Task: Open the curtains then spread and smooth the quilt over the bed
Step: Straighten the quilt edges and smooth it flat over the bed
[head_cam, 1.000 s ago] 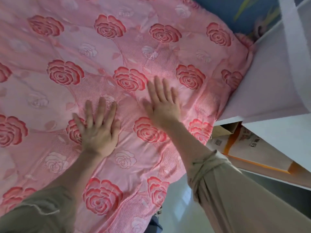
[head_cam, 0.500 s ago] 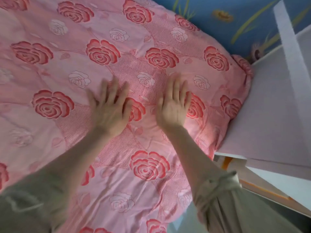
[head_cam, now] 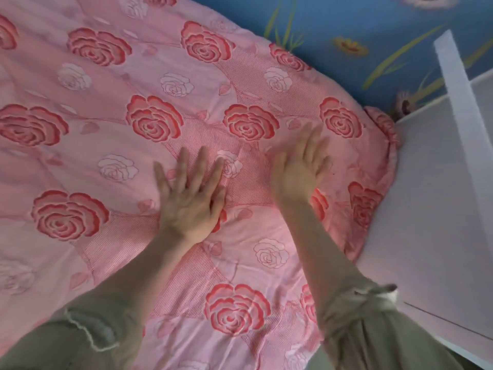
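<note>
Pink quilt (head_cam: 106,134) under flat empty hands (head_cam: 190,201) (head_cam: 298,172), R edge against white panel (head_cam: 440,209)

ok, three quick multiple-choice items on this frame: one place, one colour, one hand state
1. Where does the white panel stand relative to the quilt?
A) against its right edge
B) against its left edge
C) on top of its middle

2. What colour is the surface beyond the quilt's far edge?
A) plain green
B) blue with painted flowers
C) plain yellow

3. How do the left hand and right hand lie?
A) gripping the quilt's edge
B) flat on the quilt, fingers straight
C) raised as fists

Answers: 1 A, the quilt bunches up against the panel on the right. 2 B, blue with yellow blooms and green stems shows at the top. 3 B, both palms face down on the rose print, holding nothing.
</note>
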